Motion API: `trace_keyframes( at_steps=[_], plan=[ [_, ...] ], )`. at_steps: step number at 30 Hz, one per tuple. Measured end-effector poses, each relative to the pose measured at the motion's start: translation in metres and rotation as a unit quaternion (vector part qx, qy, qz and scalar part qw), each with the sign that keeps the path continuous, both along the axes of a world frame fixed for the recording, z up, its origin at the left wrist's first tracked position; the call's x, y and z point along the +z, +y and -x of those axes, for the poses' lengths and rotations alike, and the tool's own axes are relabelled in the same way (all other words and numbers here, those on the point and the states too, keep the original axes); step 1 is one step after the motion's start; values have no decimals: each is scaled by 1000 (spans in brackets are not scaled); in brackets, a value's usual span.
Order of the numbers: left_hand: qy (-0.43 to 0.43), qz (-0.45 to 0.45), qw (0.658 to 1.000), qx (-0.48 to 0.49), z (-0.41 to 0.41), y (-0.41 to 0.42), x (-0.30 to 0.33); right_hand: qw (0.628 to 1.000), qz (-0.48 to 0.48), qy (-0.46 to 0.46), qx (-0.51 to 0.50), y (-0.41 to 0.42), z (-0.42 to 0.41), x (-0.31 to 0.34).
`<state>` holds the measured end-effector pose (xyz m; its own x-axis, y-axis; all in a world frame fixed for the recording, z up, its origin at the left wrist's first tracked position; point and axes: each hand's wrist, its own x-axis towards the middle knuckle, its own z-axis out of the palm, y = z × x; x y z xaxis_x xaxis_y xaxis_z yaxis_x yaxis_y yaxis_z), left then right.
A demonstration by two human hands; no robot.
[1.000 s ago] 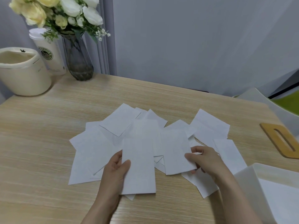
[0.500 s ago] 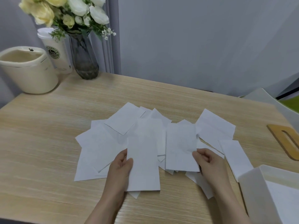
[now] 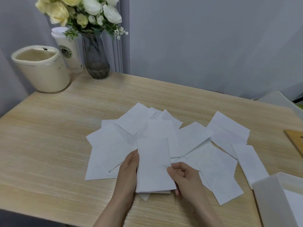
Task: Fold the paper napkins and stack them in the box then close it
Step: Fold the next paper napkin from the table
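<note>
Several white paper napkins (image 3: 221,138) lie fanned out and overlapping on the wooden table (image 3: 49,145). I hold one folded napkin (image 3: 153,163) upright in front of me above the pile. My left hand (image 3: 128,171) grips its left edge, thumb on the front. My right hand (image 3: 185,176) pinches its right edge with thumb and curled fingers. The white box (image 3: 268,192) stands open at the lower right corner, partly cut off by the frame.
A cream bin (image 3: 41,71), a paper cup (image 3: 68,49) and a glass vase of flowers (image 3: 95,56) stand at the table's back left. A wooden lid with a slot (image 3: 296,143) lies at the right edge. A wall rises behind the table.
My right hand let go of the napkin lying to the right and moved left onto the right edge of the napkin that my left hand holds. The camera has shifted slightly.
</note>
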<state>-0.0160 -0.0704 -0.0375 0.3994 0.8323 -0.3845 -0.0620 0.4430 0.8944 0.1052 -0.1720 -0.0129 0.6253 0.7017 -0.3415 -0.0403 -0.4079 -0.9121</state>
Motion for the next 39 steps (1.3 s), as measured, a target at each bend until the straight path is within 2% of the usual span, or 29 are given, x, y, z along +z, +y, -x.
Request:
trace_keyframes(
  at_steps=[10,16,21,32,36,39],
  plan=[
    [18,-12,1000,-11,1,0,-3,1000,-2,13,-16,0,6,-3],
    [1,-4,1000,2,0,-2,-1,991,-5,-125,-38,-1,11,-4],
    [-17,-2,1000,-21,-2,-14,3,997,-12,-75,12,2,16,-3],
    [-9,-44,999,-30,-13,-31,14,996,-45,-71,41,0,17,-4],
    [-24,-23,999,-26,-9,-23,15,996,-45,-70,34,-2,-4,3],
    [-24,-3,999,-37,1,-12,18,992,-32,-72,95,-9,-25,15]
  ],
)
